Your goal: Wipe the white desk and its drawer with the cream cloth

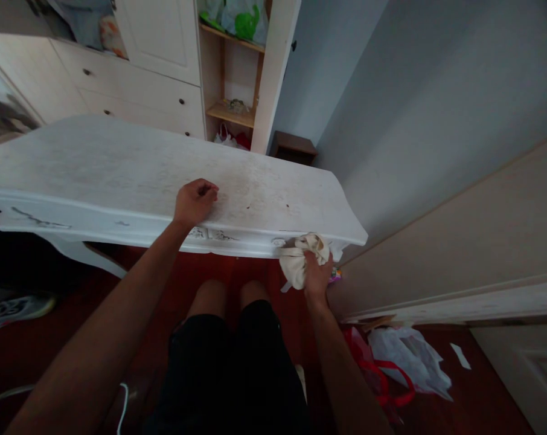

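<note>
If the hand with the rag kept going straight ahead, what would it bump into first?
Probably the front edge of the white table, near its right corner. The right hand holds the rag bunched up against that edge, though exact contact is hard to judge.

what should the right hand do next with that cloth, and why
Probably lift the cloth up onto the tabletop and wipe leftward. The right hand holds it bunched against the front edge by the right corner, while dark specks and a dull stain sit on the top just above, beside the resting left hand.
</note>
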A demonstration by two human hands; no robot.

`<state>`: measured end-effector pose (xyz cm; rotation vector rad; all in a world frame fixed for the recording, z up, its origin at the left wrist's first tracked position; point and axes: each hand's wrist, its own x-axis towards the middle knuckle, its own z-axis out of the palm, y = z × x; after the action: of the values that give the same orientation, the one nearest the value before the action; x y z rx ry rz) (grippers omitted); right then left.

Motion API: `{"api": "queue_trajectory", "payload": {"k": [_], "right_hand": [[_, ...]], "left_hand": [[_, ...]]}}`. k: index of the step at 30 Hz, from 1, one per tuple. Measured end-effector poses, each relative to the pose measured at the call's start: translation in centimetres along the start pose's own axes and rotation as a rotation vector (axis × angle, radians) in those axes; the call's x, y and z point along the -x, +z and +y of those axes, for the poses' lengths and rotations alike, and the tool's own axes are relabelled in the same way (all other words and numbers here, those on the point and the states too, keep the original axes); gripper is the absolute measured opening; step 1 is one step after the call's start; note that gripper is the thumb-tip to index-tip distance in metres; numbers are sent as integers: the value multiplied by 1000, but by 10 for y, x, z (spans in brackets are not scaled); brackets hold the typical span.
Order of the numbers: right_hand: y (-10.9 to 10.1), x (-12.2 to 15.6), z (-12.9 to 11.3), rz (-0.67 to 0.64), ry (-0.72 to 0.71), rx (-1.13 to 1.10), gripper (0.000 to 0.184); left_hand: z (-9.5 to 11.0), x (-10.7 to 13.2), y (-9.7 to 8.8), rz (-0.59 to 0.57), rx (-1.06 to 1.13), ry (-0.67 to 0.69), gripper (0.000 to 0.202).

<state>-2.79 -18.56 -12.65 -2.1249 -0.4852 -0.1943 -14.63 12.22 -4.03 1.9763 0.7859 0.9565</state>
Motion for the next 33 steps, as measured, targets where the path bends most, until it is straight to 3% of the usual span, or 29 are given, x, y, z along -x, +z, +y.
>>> {"api": "queue_trajectory", "payload": {"k": [6,8,13,16,20,25,30,33], "right_hand": [[84,44,-82,122,246,-311,74],[107,55,-106,85,276,-347,72],[152,85,-135,-70,120,-271,67],[158,95,-138,-189,-39,-31,61],[131,82,-127,-397,-224,281,49],[80,53,-90,-591,-358,440,46],[19,27,-19,-495,-270,444,49],[-35,-3,24,-321,-186,327,42]], "left_hand": [[0,1,0,7,-44,25,19],[1,1,0,1,-56,37,20],[2,2,0,8,-90,47,21],[2,3,-1,16,-100,55,20],[2,3,-1,16,-101,54,21],[2,4,-1,22,-80,68,21],[1,3,-1,13,-53,68,21],[1,4,-1,14,-63,79,21]]}}
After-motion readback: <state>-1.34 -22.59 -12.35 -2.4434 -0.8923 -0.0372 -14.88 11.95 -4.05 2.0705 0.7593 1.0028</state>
